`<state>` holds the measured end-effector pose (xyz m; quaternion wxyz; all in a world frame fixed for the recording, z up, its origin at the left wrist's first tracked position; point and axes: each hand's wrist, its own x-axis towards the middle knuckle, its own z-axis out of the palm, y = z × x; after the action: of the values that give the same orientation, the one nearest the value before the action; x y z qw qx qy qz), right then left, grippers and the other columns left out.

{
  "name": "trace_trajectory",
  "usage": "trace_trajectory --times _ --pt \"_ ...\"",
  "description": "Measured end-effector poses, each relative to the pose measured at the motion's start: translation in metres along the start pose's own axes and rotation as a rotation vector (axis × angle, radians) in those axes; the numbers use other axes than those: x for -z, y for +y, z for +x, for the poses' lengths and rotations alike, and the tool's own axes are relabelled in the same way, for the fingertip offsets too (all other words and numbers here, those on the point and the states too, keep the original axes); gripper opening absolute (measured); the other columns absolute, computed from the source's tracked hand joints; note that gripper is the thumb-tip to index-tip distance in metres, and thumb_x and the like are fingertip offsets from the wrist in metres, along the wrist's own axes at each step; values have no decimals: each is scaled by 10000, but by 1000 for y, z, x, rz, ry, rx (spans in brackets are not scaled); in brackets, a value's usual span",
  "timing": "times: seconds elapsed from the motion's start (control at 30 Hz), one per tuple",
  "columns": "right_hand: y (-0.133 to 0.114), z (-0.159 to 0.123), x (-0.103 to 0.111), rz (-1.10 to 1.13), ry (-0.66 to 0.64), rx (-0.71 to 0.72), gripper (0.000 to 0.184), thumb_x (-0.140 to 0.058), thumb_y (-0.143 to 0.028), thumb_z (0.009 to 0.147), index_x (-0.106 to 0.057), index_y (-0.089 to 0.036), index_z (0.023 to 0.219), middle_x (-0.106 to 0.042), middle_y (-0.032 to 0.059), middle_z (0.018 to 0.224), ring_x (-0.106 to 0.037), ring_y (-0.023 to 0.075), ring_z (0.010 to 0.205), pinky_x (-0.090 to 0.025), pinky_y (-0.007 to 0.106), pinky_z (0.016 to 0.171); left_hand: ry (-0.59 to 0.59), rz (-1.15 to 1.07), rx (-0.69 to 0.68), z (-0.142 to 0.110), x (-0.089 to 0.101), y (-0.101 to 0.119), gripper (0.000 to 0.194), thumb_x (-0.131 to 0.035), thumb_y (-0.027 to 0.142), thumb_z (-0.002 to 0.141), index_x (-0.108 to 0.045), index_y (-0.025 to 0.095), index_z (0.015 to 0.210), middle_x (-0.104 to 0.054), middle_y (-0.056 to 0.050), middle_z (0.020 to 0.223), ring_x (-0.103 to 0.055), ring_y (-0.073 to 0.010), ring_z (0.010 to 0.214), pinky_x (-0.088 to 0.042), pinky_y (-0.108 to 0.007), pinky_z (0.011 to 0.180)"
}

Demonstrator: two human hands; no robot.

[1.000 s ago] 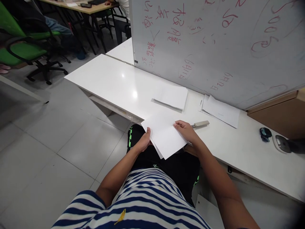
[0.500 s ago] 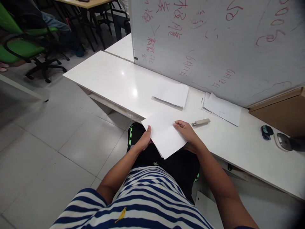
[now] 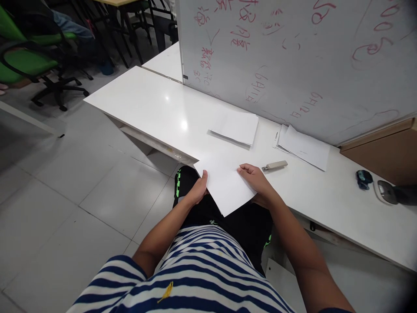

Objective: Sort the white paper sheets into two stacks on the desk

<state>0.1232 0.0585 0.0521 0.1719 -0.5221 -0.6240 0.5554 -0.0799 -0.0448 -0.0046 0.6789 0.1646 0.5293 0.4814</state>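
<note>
Blank white sheets of paper [image 3: 224, 187] are held between my hands, over my lap and the desk's front edge. My left hand [image 3: 198, 189] grips their left side, thumb on top and fingers hidden beneath. On the right side, my right hand [image 3: 253, 178] pinches the sheets near the edge. Just beyond it on the desk lies a beige-handled stapler-like tool [image 3: 275, 166] with a metal end, touched by neither hand. A stack of white paper [image 3: 236, 128] rests farther back on the desk.
The white desk [image 3: 140, 100] runs along a whiteboard [image 3: 293, 56] with red writing. More papers [image 3: 304, 148] lie at the board's foot. A cardboard box [image 3: 384, 148] and small dark objects [image 3: 364, 179] are at the right. Green chairs [image 3: 26, 65] stand at the left.
The two sheets, offset at their lower corner before, now line up almost edge to edge. Both hands keep their grip. The view has shifted slightly.
</note>
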Motion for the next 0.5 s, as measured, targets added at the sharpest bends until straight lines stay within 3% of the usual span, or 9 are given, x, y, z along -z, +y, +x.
trace_trajectory --times 0.5 --pt "4 4 -1 -277 73 132 290 -530 -484 856 -656 -224 884 -685 14 857 -599 195 782 -436 306 698 13 -47 7 3 0 -1 694 -416 684 858 -651 93 1136 -706 -115 740 -670 -227 754 -506 -291 658"
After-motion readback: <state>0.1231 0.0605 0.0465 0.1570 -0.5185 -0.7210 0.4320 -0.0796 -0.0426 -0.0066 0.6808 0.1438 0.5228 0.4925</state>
